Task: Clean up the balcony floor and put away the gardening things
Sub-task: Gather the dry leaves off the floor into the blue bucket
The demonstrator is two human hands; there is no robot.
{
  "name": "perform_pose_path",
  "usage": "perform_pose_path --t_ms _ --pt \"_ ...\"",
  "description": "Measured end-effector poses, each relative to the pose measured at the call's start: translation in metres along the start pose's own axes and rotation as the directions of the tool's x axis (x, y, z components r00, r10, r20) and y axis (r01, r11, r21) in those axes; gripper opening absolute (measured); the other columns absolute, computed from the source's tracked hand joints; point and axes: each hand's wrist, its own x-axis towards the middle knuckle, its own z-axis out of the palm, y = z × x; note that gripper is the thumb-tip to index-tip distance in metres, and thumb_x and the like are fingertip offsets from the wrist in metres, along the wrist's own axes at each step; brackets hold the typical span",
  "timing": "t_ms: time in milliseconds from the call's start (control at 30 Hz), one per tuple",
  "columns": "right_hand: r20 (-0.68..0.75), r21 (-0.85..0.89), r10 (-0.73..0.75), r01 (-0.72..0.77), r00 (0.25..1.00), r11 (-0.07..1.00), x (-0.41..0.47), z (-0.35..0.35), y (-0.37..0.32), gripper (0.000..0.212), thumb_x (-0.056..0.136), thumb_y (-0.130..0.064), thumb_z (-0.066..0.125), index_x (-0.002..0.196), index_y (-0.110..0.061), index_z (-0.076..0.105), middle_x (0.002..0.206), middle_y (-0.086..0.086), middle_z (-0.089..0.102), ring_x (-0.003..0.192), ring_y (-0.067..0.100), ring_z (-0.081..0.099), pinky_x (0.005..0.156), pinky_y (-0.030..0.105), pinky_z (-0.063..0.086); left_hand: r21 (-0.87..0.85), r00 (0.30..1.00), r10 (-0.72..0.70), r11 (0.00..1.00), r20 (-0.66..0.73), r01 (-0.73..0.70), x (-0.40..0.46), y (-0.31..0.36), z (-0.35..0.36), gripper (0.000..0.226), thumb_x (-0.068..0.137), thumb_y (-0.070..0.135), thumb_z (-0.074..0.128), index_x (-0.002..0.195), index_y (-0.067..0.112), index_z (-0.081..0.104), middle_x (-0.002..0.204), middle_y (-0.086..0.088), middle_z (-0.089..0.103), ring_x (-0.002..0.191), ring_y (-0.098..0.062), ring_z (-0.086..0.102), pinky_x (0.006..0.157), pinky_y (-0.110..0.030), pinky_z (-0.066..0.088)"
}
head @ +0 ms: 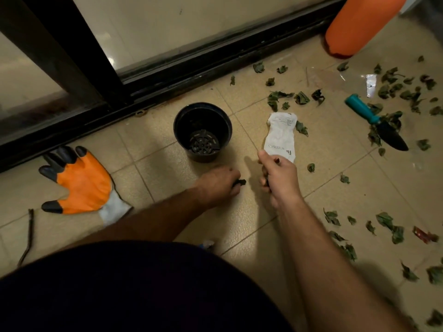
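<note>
A black plastic pot (202,132) stands upright on the tiled floor. Just in front of it, my left hand (219,184) rests low on the tiles, pinching a small dark leaf (241,182). My right hand (278,177) is closed around dark leaf scraps, right beside a crumpled white packet (281,135) that lies on the floor. Several green leaves (393,88) are scattered across the right half of the floor. A trowel (376,121) with a teal handle and black blade lies among them. An orange and black gardening glove (80,182) lies flat at the left.
A dark sliding-door track (191,68) runs along the far side. An orange cylinder (359,25) stands at the top right. A thin twig (28,236) lies at the far left. A small red wrapper (423,236) sits among leaves at the right.
</note>
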Motion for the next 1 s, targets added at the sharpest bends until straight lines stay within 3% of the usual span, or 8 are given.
perform_pose_path --t_ms 100,233,400,533,633,800,900,1000 --pt "0.048 -0.136 -0.094 0.100 0.994 0.986 0.017 0.019 -0.013 0.025 0.095 -0.027 0.064 0.091 -0.002 0.069 0.055 -0.003 0.044 0.049 0.014 0.039 0.044 0.023 0.030 -0.153 0.992 -0.096 0.985 -0.083 0.083 -0.026 -0.014 -0.008 0.022 0.095 0.032 0.056 0.097 0.011 0.065 0.089 -0.006 0.061 0.079 -0.022 0.058 0.067 -0.035 0.047" --pt "0.236 -0.402 -0.090 0.181 0.968 0.897 0.036 0.044 -0.026 0.031 0.098 -0.012 0.049 0.123 -0.022 0.064 0.073 -0.010 0.052 0.057 0.006 0.048 0.041 0.015 0.036 -0.328 0.946 -0.303 0.910 -0.111 0.253 -0.059 -0.030 -0.016 0.018 0.092 0.024 0.062 0.079 0.014 0.056 0.069 -0.001 0.054 0.062 -0.016 0.052 0.053 -0.028 0.037" --pt "0.384 -0.543 -0.063 0.281 0.921 0.791 0.036 0.069 -0.025 0.040 0.095 -0.005 0.043 0.130 -0.018 0.060 0.073 -0.008 0.052 0.055 0.010 0.049 0.040 0.019 0.036 -0.707 0.900 -0.433 0.622 0.048 0.337 -0.095 -0.045 -0.023 0.021 0.092 0.007 0.058 0.110 0.016 0.051 0.083 -0.006 0.066 0.061 -0.015 0.062 0.050 -0.023 0.049" --pt "0.533 -0.555 -0.042 0.387 0.845 0.736 0.022 0.096 -0.016 0.045 0.093 -0.006 0.047 0.135 -0.016 0.058 0.081 -0.013 0.054 0.067 0.004 0.051 0.053 0.017 0.043 -0.612 0.925 -0.373 0.715 0.074 0.338 -0.107 -0.046 -0.017 0.029 0.093 0.004 0.048 0.110 0.025 0.059 0.080 0.002 0.063 0.057 -0.006 0.056 0.058 -0.022 0.046" --pt "0.492 -0.617 -0.154 0.468 0.857 0.633 0.022 0.106 -0.010 0.033 0.097 -0.016 0.050 0.127 -0.016 0.063 0.117 -0.001 0.066 0.105 0.016 0.061 0.087 0.028 0.051 -0.528 0.920 -0.387 0.770 0.061 0.359 -0.107 -0.043 -0.017 0.025 0.097 0.009 0.047 0.100 0.026 0.064 0.083 0.011 0.058 0.066 0.000 0.051 0.061 -0.023 0.038" --pt "0.169 -0.774 -0.371 0.356 0.913 0.524 0.051 0.096 -0.016 0.030 0.090 -0.046 0.064 0.104 -0.019 0.059 0.096 -0.002 0.067 0.088 0.020 0.062 0.074 0.037 0.053 -0.508 0.919 -0.393 0.794 -0.009 0.334 -0.104 -0.037 -0.029 0.017 0.098 0.017 0.051 0.099 0.025 0.066 0.087 0.013 0.059 0.072 0.004 0.051 0.061 -0.015 0.035" --pt "0.186 -0.822 -0.331 0.331 0.925 0.464 0.070 0.096 -0.020 0.051 0.083 -0.052 0.071 0.119 -0.021 0.053 0.109 0.001 0.067 0.096 0.023 0.063 0.080 0.040 0.055 -0.549 0.950 -0.312 0.800 -0.035 0.242 -0.101 -0.022 -0.039 0.008 0.097 0.026 0.057 0.095 0.031 0.063 0.092 0.015 0.063 0.082 0.001 0.059 0.073 -0.024 0.049" --pt "0.288 -0.850 -0.261 0.371 0.921 0.375 0.078 0.098 -0.016 0.038 0.087 -0.044 0.069 0.116 -0.023 0.055 0.108 0.002 0.065 0.097 0.022 0.060 0.082 0.040 0.054 -0.520 0.959 -0.264 0.836 -0.099 0.176 -0.090 -0.002 -0.054 0.005 0.095 0.032 0.061 0.097 0.029 0.063 0.086 0.010 0.062 0.075 -0.004 0.057 0.071 -0.031 0.051"
